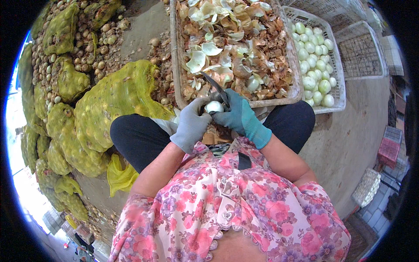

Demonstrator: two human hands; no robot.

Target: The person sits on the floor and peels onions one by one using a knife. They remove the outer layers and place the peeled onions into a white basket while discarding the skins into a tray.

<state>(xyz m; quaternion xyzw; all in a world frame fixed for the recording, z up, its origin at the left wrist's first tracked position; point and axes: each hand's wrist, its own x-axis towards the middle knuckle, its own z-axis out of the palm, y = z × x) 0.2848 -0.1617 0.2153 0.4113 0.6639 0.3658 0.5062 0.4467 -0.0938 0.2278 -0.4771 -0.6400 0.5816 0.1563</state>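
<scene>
Between my hands is a peeled white onion (214, 107), just above the near rim of a plastic crate (278, 103) heaped with onion skins (235, 62). My left hand (193, 121), in a grey glove, grips the onion from its left side. A teal glove with a dark palm covers my right hand (239, 113), which is closed around a knife. The dark knife blade (216, 84) points up and away over the skins, and the handle is hidden in the fist. My right thumb reaches against the lower side of the onion.
A white crate of peeled onions (340, 95) stands at the right, beside stacked empty crates (361, 49). Yellow mesh sacks of onions (111, 98) crowd the left, with loose onions (104, 39) on the floor. An empty yellow mesh bag (121, 175) lies by my left knee.
</scene>
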